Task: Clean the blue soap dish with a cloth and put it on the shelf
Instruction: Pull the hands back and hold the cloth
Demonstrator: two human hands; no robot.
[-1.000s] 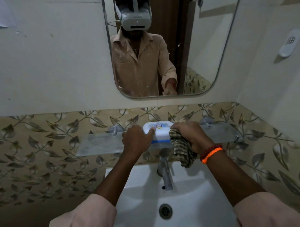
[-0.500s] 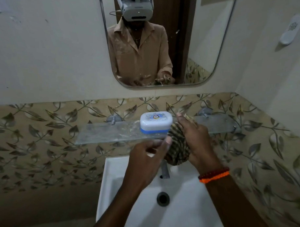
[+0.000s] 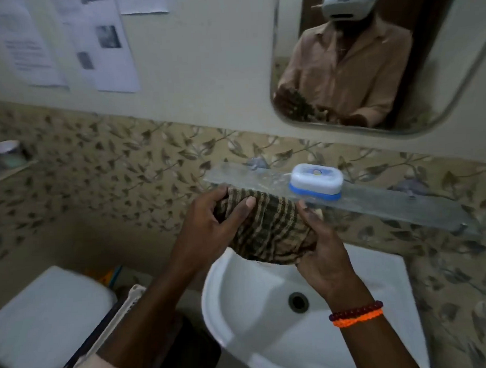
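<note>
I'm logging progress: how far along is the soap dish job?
The soap dish sits closed on the glass shelf, no hand on it, so placing looks done. Both the left hand and right hand hold the striped cloth over the sink. Nothing visibly remains.

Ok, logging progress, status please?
Both hands, left and right, grip the cloth over the sink. Dish on shelf. Nothing in the way.

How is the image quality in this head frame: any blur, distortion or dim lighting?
Head view: dim, warm light; motion blur smears the wall papers and the toilet tank at left; wide-angle bending tilts the glass shelf; the soap dish, striped cloth and both hands stay fairly readable.
</note>
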